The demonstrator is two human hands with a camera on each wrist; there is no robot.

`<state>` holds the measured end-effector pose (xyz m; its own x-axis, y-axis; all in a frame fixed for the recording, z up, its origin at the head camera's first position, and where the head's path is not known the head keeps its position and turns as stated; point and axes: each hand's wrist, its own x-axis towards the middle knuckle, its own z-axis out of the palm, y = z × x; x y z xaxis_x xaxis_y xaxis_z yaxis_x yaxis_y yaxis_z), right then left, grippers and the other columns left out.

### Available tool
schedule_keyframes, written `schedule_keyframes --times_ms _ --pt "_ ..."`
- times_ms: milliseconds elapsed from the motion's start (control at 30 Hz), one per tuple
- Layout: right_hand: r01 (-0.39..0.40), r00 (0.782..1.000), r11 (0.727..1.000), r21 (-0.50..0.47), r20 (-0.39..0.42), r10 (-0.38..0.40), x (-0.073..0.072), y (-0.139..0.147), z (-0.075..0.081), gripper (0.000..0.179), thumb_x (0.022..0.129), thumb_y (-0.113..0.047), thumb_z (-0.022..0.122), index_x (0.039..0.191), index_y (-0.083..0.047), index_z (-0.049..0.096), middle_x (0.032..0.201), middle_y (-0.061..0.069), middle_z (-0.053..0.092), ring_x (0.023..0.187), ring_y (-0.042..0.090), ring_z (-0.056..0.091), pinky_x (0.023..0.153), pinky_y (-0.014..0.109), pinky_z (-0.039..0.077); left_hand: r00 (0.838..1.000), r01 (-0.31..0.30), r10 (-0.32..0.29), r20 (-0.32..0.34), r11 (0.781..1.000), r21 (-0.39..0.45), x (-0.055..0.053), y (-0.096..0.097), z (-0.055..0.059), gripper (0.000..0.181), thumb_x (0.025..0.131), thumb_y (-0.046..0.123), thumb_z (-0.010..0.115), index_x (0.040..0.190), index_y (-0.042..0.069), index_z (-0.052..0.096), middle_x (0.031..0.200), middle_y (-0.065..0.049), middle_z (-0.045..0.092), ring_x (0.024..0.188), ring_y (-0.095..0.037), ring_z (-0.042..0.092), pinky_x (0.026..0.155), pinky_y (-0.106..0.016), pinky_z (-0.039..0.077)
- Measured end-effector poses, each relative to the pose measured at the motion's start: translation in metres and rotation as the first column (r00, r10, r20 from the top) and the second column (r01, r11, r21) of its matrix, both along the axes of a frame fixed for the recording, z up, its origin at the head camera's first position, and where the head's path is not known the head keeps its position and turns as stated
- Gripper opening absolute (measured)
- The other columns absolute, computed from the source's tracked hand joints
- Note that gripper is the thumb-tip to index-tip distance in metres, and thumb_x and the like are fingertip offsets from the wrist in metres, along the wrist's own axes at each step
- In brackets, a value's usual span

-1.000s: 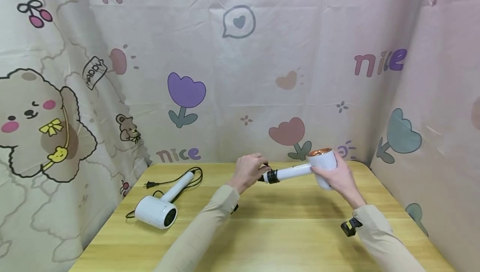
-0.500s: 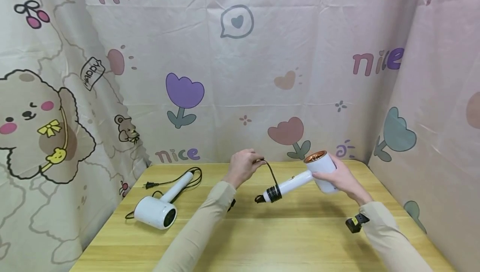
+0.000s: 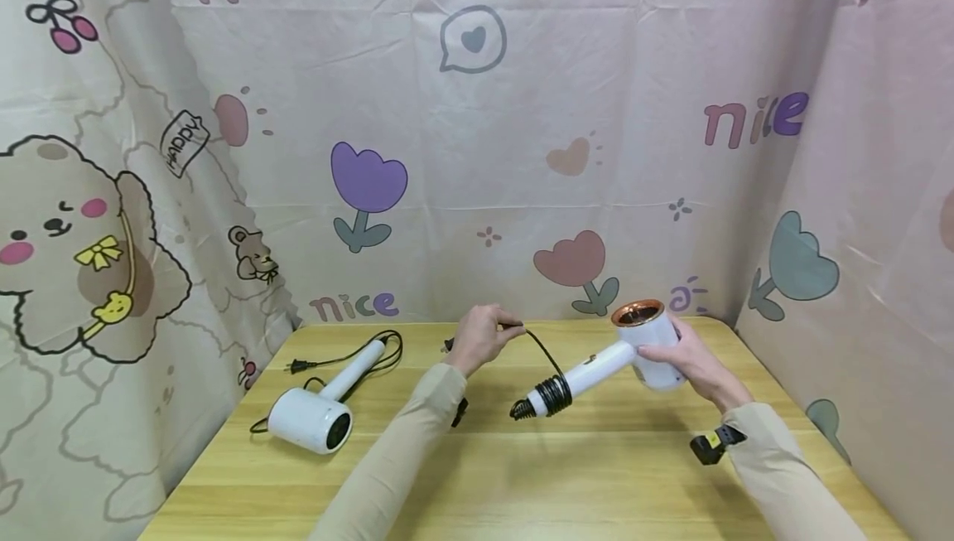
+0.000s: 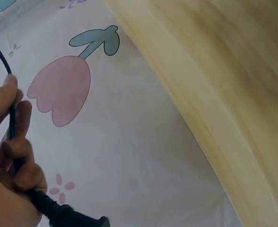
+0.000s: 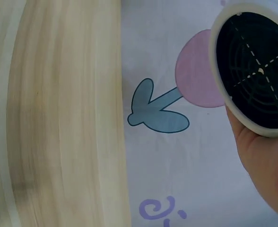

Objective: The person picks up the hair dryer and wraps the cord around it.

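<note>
My right hand (image 3: 681, 359) grips the round head of a white hair dryer (image 3: 641, 342) held above the table, copper nozzle up, handle slanting down to the left. Black cord is coiled round the handle's end (image 3: 550, 394). From the coil the cord (image 3: 540, 346) rises to my left hand (image 3: 477, 338), which pinches it near the plug. In the left wrist view the fingers (image 4: 16, 156) curl round the cord (image 4: 11, 123) just above the plug (image 4: 68, 217). The right wrist view shows the dryer's dark rear grille (image 5: 255, 71) against my palm (image 5: 266, 165).
A second white hair dryer (image 3: 313, 417) lies on the wooden table (image 3: 477, 475) at the left, its black cord and plug (image 3: 298, 367) loose behind it. Cartoon-printed cloth walls (image 3: 477, 152) close in the table at the back and both sides.
The left hand has drawn the cord away from the handle to the left, so a loop has come off the coil. The right hand has tilted the dryer's handle downward.
</note>
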<state>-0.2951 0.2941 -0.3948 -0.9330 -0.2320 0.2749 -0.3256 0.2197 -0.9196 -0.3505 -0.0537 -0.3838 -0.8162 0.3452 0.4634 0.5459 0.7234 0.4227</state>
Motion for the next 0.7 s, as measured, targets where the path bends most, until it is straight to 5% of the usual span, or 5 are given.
schedule_keyframes --times_ms 167,367,700 --pt "0.003 1.0 0.994 -0.109 -0.013 -0.005 0.001 0.006 -0.002 0.045 0.088 -0.003 0.063 0.123 -0.027 0.049 0.103 -0.007 0.062 0.09 0.011 0.062 0.076 0.033 0.056 0.997 0.052 -0.049 0.052 0.997 -0.052 0.002 -0.001 -0.007 0.013 0.086 0.031 0.074 0.092 0.021 0.08 0.089 0.007 0.076 0.076 -0.006 0.067 0.064 -0.02 0.053" --pt "0.082 0.996 0.974 -0.211 -0.012 -0.086 0.003 0.017 -0.008 0.039 0.091 -0.004 0.059 0.12 -0.03 0.05 0.103 -0.011 0.062 0.091 0.008 0.061 0.077 0.027 0.054 0.996 0.073 -0.07 0.048 0.996 -0.048 0.003 -0.006 -0.01 0.013 0.088 0.03 0.073 0.093 0.02 0.08 0.091 0.005 0.076 0.077 -0.007 0.068 0.067 -0.022 0.055" --pt "0.155 0.987 0.975 -0.16 -0.012 -0.159 0.001 0.016 -0.003 0.038 0.092 -0.008 0.063 0.122 -0.027 0.048 0.102 -0.011 0.06 0.09 0.008 0.061 0.075 0.03 0.055 0.999 0.039 -0.038 -0.035 0.999 0.025 -0.002 -0.025 -0.002 0.012 0.087 0.023 0.075 0.093 0.014 0.08 0.089 0.001 0.074 0.074 -0.009 0.066 0.064 -0.021 0.053"
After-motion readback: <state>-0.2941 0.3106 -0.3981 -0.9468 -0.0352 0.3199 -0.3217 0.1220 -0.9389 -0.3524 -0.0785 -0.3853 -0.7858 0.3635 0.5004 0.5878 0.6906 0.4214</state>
